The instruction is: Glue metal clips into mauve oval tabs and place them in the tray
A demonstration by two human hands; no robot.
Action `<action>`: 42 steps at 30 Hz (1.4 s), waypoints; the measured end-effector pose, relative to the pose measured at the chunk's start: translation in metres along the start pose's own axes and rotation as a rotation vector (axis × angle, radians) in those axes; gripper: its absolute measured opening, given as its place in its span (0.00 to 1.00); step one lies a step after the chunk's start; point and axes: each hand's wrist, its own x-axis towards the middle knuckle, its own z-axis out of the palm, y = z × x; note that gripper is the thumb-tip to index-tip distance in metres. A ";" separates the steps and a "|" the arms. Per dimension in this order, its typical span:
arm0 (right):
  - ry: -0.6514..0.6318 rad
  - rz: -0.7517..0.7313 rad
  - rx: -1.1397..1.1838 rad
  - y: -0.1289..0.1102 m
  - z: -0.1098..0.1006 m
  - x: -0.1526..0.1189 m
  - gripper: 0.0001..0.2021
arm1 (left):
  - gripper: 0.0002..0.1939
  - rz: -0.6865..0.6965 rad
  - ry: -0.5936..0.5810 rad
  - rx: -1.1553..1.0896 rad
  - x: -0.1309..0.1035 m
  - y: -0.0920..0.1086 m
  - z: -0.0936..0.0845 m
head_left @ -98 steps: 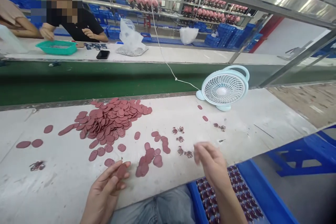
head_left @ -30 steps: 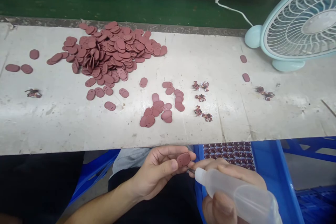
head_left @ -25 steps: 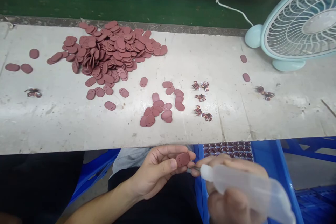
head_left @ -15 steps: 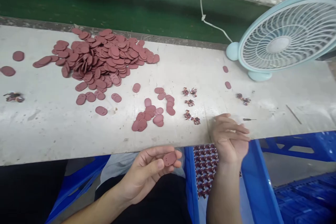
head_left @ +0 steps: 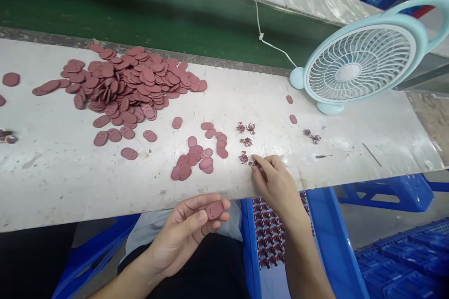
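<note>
My left hand (head_left: 191, 224) is closed on a flat dark-red oval disc (head_left: 215, 210) with small holes, pinched between thumb and fingers in front of the table edge. My right hand (head_left: 275, 182) reaches over the table, its thumb and index finger curled around a small dark-red and white piece (head_left: 257, 164), partly hidden by the fingers. Similar small pieces (head_left: 246, 142) lie just beyond it. Left of them is a loose group of oval discs (head_left: 196, 152), and farther back a large heap of discs (head_left: 133, 81).
A light-blue fan (head_left: 347, 72) with a white cable (head_left: 261, 36) stands at the back right. Below the table edge, a blue crate (head_left: 336, 238) holds rows of small dark-red pieces (head_left: 268, 233). A thin dark tool (head_left: 322, 156) and a thin stick (head_left: 372, 154) lie on the right.
My right hand has moved left and its fingers have curled around a small piece. My left hand still holds the disc. The camera view has shifted slightly.
</note>
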 end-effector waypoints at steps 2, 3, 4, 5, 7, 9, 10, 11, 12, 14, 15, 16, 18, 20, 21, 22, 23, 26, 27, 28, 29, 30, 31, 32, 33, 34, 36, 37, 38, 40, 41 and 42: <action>-0.025 0.007 -0.019 0.002 -0.003 0.000 0.14 | 0.13 0.003 0.006 -0.005 -0.001 0.000 -0.001; -0.016 0.028 0.011 0.003 -0.005 -0.002 0.13 | 0.13 0.007 0.009 -0.007 -0.001 -0.001 -0.001; -0.002 0.052 0.050 0.003 -0.007 -0.005 0.11 | 0.13 0.012 0.011 -0.007 -0.001 -0.001 -0.001; 0.009 0.079 0.095 0.001 -0.009 -0.009 0.09 | 0.13 0.018 0.015 -0.006 -0.002 -0.001 -0.002; 0.050 0.148 0.205 -0.005 -0.011 -0.019 0.07 | 0.13 0.029 0.021 0.003 -0.001 -0.001 -0.001; 0.085 0.220 0.409 -0.016 -0.010 -0.032 0.06 | 0.14 0.042 0.028 0.033 0.000 -0.001 0.000; 0.080 0.245 0.549 -0.023 -0.009 -0.040 0.05 | 0.14 0.054 0.035 0.060 0.001 -0.001 0.001; 0.059 0.252 0.692 -0.030 -0.008 -0.047 0.06 | 0.14 0.068 0.043 0.093 0.002 -0.002 0.002; 0.023 0.241 0.816 -0.038 -0.006 -0.054 0.06 | 0.14 0.082 0.048 0.131 0.003 -0.002 0.002; -0.035 0.208 0.948 -0.052 -0.003 -0.065 0.08 | 0.15 0.114 0.043 0.205 0.004 -0.003 0.002; -0.034 0.203 0.960 -0.057 -0.001 -0.069 0.09 | 0.15 0.130 0.034 0.236 0.004 -0.003 0.002; -0.017 0.205 0.955 -0.062 0.001 -0.072 0.10 | 0.15 0.144 0.024 0.263 0.004 -0.004 0.002; 0.015 0.217 0.939 -0.067 0.005 -0.074 0.11 | 0.15 0.159 0.007 0.302 0.004 -0.005 0.002; 0.007 0.207 0.929 -0.068 0.009 -0.073 0.11 | 0.15 0.158 -0.002 0.319 0.003 -0.005 0.003; -0.007 0.198 0.925 -0.067 0.009 -0.072 0.11 | 0.15 0.155 -0.006 0.320 0.003 -0.006 0.004; -0.024 0.187 0.921 -0.067 0.010 -0.072 0.12 | 0.15 0.154 -0.008 0.319 0.003 -0.006 0.005; -0.041 0.174 0.915 -0.066 0.010 -0.071 0.12 | 0.14 0.156 -0.008 0.315 0.003 -0.006 0.005; -0.059 0.150 0.892 -0.064 0.008 -0.070 0.12 | 0.14 0.159 0.003 0.301 0.004 -0.008 0.005; -0.056 0.149 0.886 -0.064 0.007 -0.070 0.13 | 0.15 0.157 0.005 0.292 0.004 -0.009 0.005; -0.053 0.152 0.882 -0.064 0.006 -0.069 0.13 | 0.15 0.153 0.007 0.280 0.004 -0.010 0.005; -0.051 0.153 0.880 -0.065 0.006 -0.069 0.13 | 0.15 0.148 0.008 0.266 0.004 -0.011 0.004; -0.053 0.153 0.881 -0.065 0.006 -0.068 0.13 | 0.15 0.142 0.011 0.250 0.004 -0.011 0.004; -0.055 0.150 0.883 -0.065 0.006 -0.067 0.12 | 0.15 0.138 0.016 0.236 0.004 -0.012 0.004; -0.060 0.148 0.887 -0.066 0.007 -0.066 0.11 | 0.13 0.139 0.026 0.230 0.004 -0.013 0.003; -0.066 0.149 0.896 -0.066 0.007 -0.065 0.11 | 0.09 0.146 0.037 0.236 0.004 -0.014 0.004; -0.074 0.156 0.911 -0.066 0.008 -0.065 0.10 | 0.06 0.158 0.051 0.250 0.005 -0.014 0.004; -0.092 0.179 0.952 -0.067 0.009 -0.064 0.09 | 0.04 0.184 0.079 0.289 0.005 -0.015 0.005; -0.102 0.191 0.973 -0.067 0.009 -0.065 0.09 | 0.05 0.193 0.091 0.306 0.005 -0.015 0.005; -0.111 0.201 0.991 -0.068 0.009 -0.065 0.08 | 0.05 0.197 0.104 0.315 0.005 -0.015 0.006; -0.120 0.214 1.015 -0.068 0.009 -0.066 0.08 | 0.04 0.202 0.130 0.325 0.004 -0.015 0.007; -0.122 0.218 1.023 -0.068 0.010 -0.066 0.08 | 0.05 0.206 0.141 0.330 0.004 -0.015 0.007; -0.123 0.221 1.029 -0.068 0.010 -0.066 0.08 | 0.05 0.210 0.148 0.336 0.004 -0.015 0.007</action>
